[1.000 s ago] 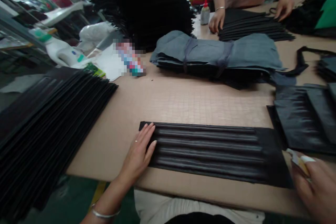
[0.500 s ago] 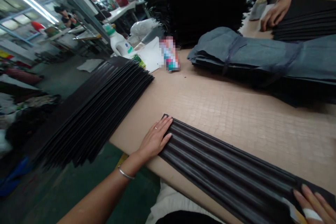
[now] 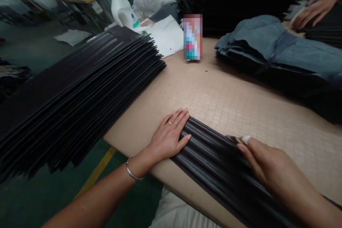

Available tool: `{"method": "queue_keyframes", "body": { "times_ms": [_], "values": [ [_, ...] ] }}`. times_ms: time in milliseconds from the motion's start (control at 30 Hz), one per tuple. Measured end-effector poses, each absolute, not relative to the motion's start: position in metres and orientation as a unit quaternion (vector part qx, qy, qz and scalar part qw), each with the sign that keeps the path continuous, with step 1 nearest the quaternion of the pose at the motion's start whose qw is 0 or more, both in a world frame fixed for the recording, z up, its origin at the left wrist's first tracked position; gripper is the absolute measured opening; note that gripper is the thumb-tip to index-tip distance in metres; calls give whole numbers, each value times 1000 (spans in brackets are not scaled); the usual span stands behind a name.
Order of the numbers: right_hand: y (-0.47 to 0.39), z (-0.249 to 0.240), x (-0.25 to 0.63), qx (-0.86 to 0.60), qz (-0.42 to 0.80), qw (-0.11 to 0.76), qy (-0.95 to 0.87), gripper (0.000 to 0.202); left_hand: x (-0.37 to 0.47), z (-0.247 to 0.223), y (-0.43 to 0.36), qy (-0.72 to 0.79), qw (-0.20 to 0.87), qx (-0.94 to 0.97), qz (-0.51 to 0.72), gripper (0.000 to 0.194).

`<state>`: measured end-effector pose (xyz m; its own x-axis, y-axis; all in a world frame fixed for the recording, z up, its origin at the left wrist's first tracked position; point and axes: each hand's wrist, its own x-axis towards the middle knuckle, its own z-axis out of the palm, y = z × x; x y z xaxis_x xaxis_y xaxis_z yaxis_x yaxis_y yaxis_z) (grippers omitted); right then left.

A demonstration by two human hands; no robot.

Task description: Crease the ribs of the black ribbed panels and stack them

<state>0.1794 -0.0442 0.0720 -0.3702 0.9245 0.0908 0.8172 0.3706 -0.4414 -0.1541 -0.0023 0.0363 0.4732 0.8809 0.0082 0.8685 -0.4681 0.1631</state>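
A long dark brown ribbed strip (image 3: 213, 164), leather-like, lies slantwise along the table's near edge. My left hand (image 3: 169, 133) rests flat on its far left end, fingers stretched out and a ring on one of them. Over the strip's far edge, my right hand (image 3: 267, 160) is closed in a pinch on a small dark-tipped tool (image 3: 233, 139), too blurred to name exactly. White tape wraps one finger of that hand. The right hand and forearm hide part of the strip.
A fanned stack of dark strips (image 3: 88, 89) overhangs the table (image 3: 171, 89) at left. Behind stand a white bottle (image 3: 121, 9) and a pixelated upright item (image 3: 192, 39). A tied grey bundle (image 3: 267, 46) lies at right, near another person's hand (image 3: 312, 14).
My right hand has moved left and away from me along the strip, from lying on its near right part to pinching the tool at the far edge. The left hand stays on the end. The view has shifted.
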Motion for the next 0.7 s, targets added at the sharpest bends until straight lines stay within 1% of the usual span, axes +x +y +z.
{"method": "queue_keyframes", "body": {
  "times_ms": [100, 267, 333, 467, 700],
  "values": [
    [2, 77, 127, -511, 143, 104, -841, 47, -155, 34, -1, 508, 76, 856, 58, 76],
    [39, 82, 80, -521, 136, -77, -839, 36, -153, 34, -1, 509, 79, 855, 65, 75],
    [46, 86, 68, -520, 133, -122, -835, 35, -152, 35, -1, 510, 78, 854, 63, 75],
    [57, 93, 52, -510, 125, -152, -838, 36, -151, 37, -2, 510, 76, 855, 61, 74],
    [68, 100, 50, -484, 144, -151, -850, 39, -152, 37, -2, 510, 73, 855, 60, 74]
  ]
}}
